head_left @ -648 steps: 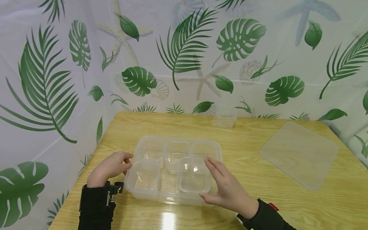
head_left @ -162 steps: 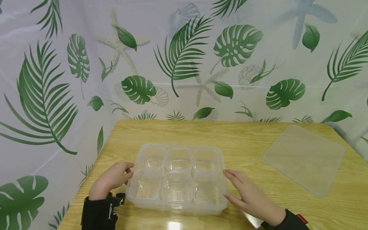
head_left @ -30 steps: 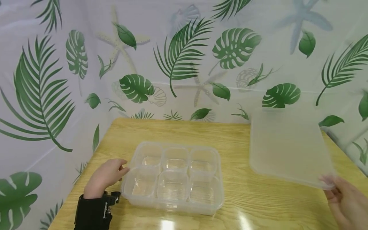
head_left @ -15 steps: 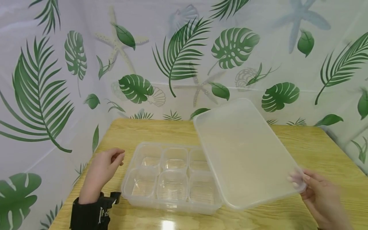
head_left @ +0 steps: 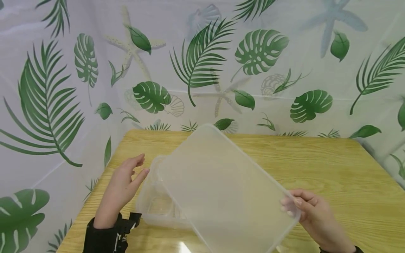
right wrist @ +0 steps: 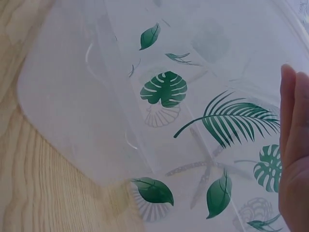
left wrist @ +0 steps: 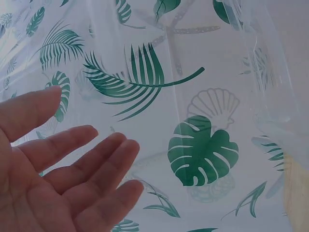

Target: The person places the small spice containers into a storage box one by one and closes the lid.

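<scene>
My right hand [head_left: 319,214] pinches one corner of a translucent rectangular plastic lid [head_left: 227,189], fingers beneath and thumb on top. Tilted, the lid hangs over a clear plastic container [head_left: 143,196] and hides most of it. Small clear cups [head_left: 159,205] show at the container's uncovered left end. My left hand [head_left: 120,182] is raised beside that end, fingers loosely spread and holding nothing; the left wrist view shows its bare palm [left wrist: 67,188]. Part of the lid [right wrist: 67,96] fills the left of the right wrist view, with my right hand [right wrist: 295,154] at the edge.
Everything stands on a wood-grain table [head_left: 341,168]. A white sheet printed with green leaves [head_left: 196,59] hangs behind it and along its left side.
The cup at the back of the table is gone, and the container's front-middle gap is filled. My right hand lifted the lid and swung it left. My left hand left the container's side.
</scene>
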A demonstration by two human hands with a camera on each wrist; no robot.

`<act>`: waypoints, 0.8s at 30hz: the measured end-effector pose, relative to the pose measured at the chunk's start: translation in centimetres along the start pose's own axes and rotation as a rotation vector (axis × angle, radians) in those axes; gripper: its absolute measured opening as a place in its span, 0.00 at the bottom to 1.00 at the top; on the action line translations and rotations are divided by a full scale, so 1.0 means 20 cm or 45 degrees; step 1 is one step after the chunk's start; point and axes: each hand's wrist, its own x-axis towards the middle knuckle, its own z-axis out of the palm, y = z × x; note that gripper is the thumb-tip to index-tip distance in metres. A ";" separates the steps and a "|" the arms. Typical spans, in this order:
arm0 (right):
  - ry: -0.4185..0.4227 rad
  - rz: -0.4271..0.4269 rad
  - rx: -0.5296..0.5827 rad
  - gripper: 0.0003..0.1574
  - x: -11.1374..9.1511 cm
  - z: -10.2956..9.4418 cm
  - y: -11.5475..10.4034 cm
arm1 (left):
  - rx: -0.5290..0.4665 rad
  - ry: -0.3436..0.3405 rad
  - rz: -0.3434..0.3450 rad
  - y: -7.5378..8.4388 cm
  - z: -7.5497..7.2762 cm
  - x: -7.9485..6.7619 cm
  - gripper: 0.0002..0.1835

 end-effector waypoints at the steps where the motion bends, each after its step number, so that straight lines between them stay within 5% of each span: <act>1: -0.024 -0.002 -0.006 0.29 0.00 0.01 0.00 | 0.012 0.003 0.022 0.00 0.00 0.00 0.26; 12: -0.142 -0.057 0.047 0.31 0.03 0.06 0.02 | -0.027 0.003 0.117 0.01 0.03 -0.01 0.19; 20: 0.048 0.116 -0.077 0.27 0.06 0.07 -0.03 | -0.014 0.070 0.129 0.04 0.05 0.00 0.15; 24: 0.171 0.106 0.003 0.23 0.11 0.08 -0.06 | -0.004 0.109 0.150 0.04 0.07 0.00 0.14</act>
